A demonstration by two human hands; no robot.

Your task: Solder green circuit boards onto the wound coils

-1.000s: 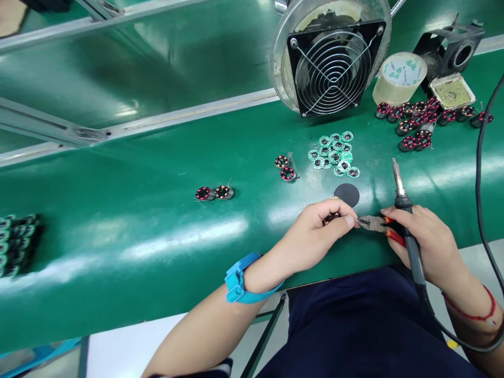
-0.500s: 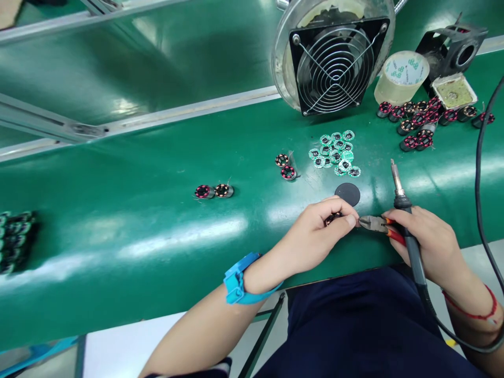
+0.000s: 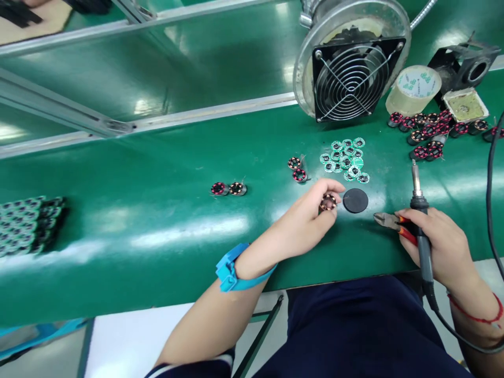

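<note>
- On my feed, the left hand (image 3: 305, 218) is curled narrow, its fingertips pinching a small copper-wound coil ring (image 3: 328, 202) above the belt.
- The right hand (image 3: 441, 241) is closed around the grip of a soldering iron (image 3: 422, 231), tip pointing away from the person, and also around red-handled side cutters (image 3: 388, 221) with their jaws together, pointing toward the coil but not touching it.
- A round black pad (image 3: 355, 200) lies flat on the green conveyor belt (image 3: 157, 262), just beside the pinched coil.
- Beyond it I see a loose cluster of small round green circuit boards (image 3: 344, 157), with two coils (image 3: 299, 169) to its left and two more (image 3: 228, 189) farther along.
- At the far right, a group of coils (image 3: 429, 136) sits near a clear tape roll (image 3: 413, 89) and a small tin of yellowish soldering sponge (image 3: 465, 105).
- A caged extraction fan (image 3: 350, 79) stands at the belt's far side, and a black iron stand (image 3: 464, 68) sits off to its right.
- A dark stack of parts (image 3: 29, 226) sits at the left.
- A blue wrist strap (image 3: 232, 270) circles the left wrist.
</note>
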